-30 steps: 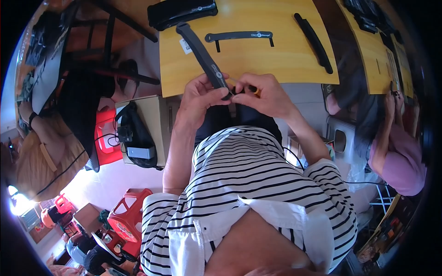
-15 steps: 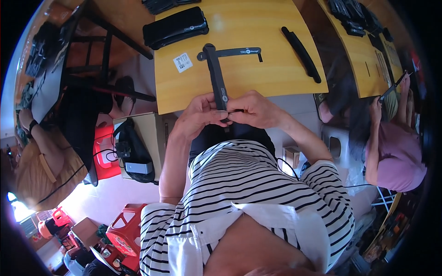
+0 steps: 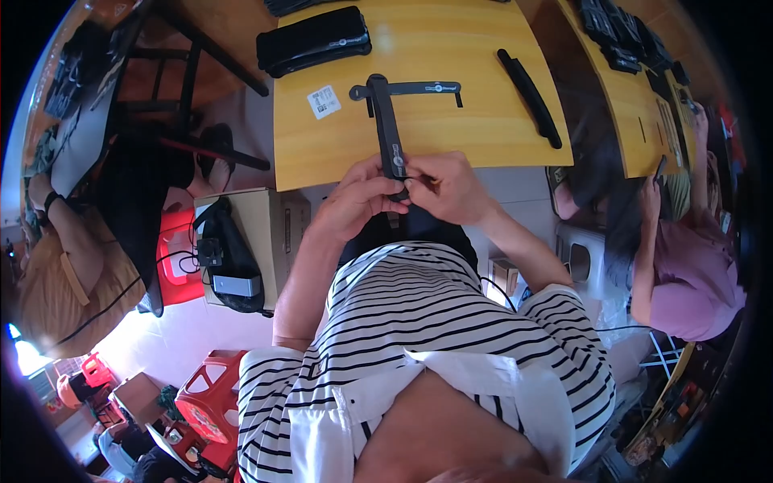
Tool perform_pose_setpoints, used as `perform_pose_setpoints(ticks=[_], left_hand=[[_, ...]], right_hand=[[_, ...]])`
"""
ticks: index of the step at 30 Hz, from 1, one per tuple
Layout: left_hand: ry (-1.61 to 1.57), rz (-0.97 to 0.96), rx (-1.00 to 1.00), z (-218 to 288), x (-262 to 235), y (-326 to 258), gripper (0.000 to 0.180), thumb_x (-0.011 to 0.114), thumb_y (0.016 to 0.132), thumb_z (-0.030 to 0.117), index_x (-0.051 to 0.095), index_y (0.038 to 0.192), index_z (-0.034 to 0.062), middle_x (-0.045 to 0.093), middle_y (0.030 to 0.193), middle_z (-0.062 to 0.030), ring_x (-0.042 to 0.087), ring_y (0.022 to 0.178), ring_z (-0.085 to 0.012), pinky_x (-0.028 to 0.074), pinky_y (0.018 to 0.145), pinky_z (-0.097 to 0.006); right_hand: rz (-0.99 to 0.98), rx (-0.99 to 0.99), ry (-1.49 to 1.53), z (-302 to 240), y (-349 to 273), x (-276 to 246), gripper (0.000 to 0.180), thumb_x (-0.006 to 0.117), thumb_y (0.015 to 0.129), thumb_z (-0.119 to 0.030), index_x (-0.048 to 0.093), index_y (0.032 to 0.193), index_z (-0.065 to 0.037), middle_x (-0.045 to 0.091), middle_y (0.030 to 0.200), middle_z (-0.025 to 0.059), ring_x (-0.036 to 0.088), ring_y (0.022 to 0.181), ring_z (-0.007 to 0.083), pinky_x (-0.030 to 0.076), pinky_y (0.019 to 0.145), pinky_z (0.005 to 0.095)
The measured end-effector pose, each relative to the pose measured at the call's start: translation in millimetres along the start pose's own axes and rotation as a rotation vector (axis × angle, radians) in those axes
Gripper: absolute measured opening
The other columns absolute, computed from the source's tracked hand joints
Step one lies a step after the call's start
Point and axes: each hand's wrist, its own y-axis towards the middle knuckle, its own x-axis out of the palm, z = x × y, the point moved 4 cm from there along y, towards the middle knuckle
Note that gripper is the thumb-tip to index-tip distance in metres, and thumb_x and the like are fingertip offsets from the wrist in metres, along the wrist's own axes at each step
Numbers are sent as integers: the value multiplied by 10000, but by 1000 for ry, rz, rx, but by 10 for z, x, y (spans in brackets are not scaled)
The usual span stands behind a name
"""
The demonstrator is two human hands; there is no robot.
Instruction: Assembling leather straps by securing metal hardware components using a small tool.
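A flat black strap (image 3: 388, 129) with a pale printed mark reaches from my hands over the front of the table. My left hand (image 3: 354, 197) is closed around its near end, thumb on top. On the other side, my right hand (image 3: 451, 189) pinches at the strap's near end; the small part between those fingertips is too hidden to name. The strap's far end crosses a second black strap (image 3: 431, 88), which lies sideways on the table with short tabs hanging from it. A white printed label (image 3: 324, 102) is left of the straps.
On the yellow table (image 3: 483, 121), a stack of black straps (image 3: 314, 42) lies back left and a curved black strip (image 3: 528, 98) at right. A cardboard box (image 3: 256, 241) bearing a black bag (image 3: 233, 266) stands left of me. Co-workers sit at both sides.
The view has shifted slightly. The held strap's far end has swung a little right along the lying strap, uncovering a tab there. My right fingers have moved slightly at the near end.
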Motion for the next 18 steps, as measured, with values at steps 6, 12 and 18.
perform_pose_setpoints(ticks=[6,12,18], left_hand=[[233,131,79,-19,43,61,273,409,797,74,484,1056,24,504,771,-43,451,564,-106,404,540,-219],[193,-115,29,25,178,-1,288,376,809,68,449,1084,19,458,695,-43,383,524,-88,371,494,-210],[185,-165,60,115,314,7,316,374,828,92,423,1132,19,407,656,-5,341,481,-58,415,507,-210]], right_hand=[[101,-111,-155,63,-71,96,66,523,761,-51,522,718,-2,511,557,114,515,450,175,381,425,283],[-62,543,808,223,-127,38,189,505,803,-125,483,644,-26,443,472,29,454,391,77,316,354,193],[-66,608,1004,213,-62,-78,185,491,808,-158,487,670,-35,398,449,15,336,322,76,244,306,203]])
